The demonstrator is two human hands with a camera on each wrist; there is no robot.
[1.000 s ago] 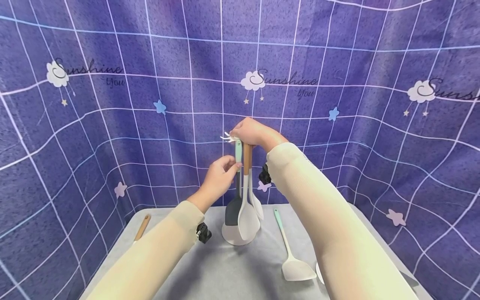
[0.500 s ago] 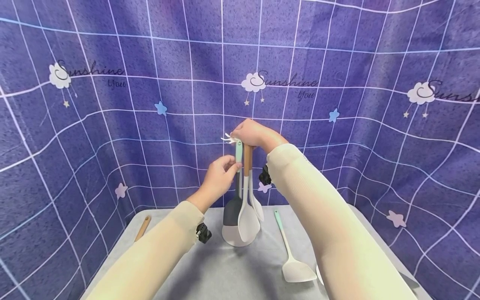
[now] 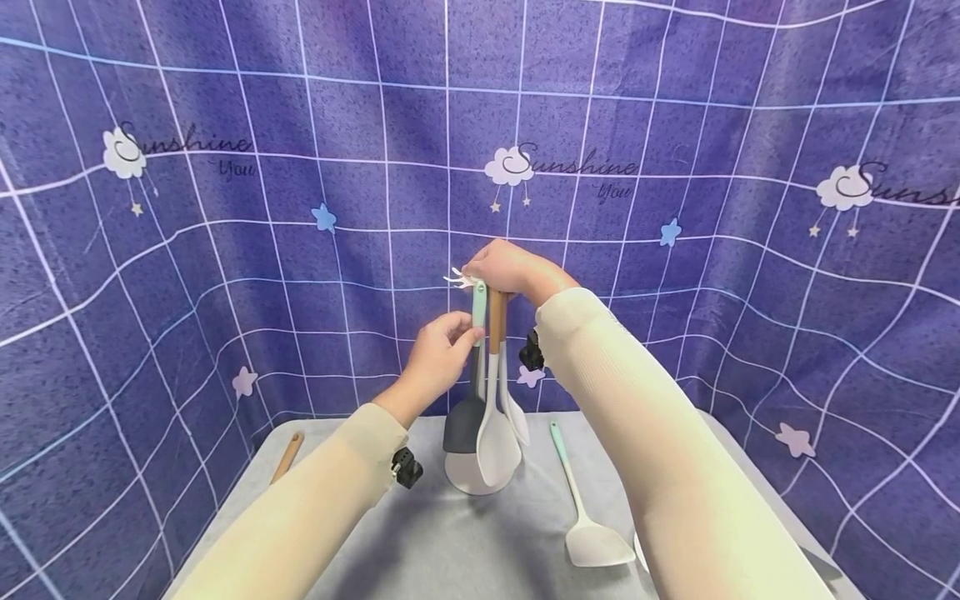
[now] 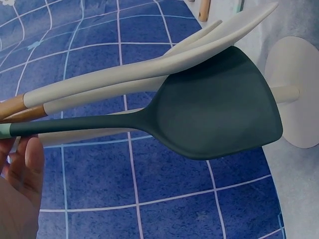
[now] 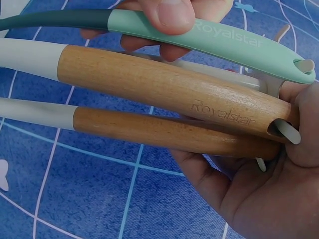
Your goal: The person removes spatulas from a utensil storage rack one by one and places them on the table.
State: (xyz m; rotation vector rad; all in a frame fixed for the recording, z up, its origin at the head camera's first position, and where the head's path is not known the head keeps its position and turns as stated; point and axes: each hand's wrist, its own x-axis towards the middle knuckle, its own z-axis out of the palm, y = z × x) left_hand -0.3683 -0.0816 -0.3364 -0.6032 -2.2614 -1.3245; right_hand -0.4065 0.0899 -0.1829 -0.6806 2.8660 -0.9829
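In the head view my left hand [image 3: 441,348] pinches the mint-green handle of a dark grey spatula [image 3: 463,427], whose blade hangs downward. A pale utensil stand [image 3: 471,479] with a round base and white hooks carries it; in the right wrist view a hook tip pokes through the hole in the mint handle [image 5: 234,45]. My right hand [image 3: 508,265] grips the top of this stand. Beside the spatula hang a white ladle-like utensil with a wooden handle [image 5: 164,89] and another with a wooden handle [image 5: 169,132]. The stand's pole is mostly hidden.
A white spatula [image 3: 597,543] with a mint handle lies on the grey table [image 3: 450,558], right of the stand. One wooden handle [image 3: 288,455] shows at the left, partly behind my sleeve. Part of a white item [image 3: 641,552] peeks out by my right sleeve. A blue-purple curtain surrounds the table.
The dark spatula's blade has swung slightly left and shows a little wider. Both hands keep their places, and the head view has shifted a little.
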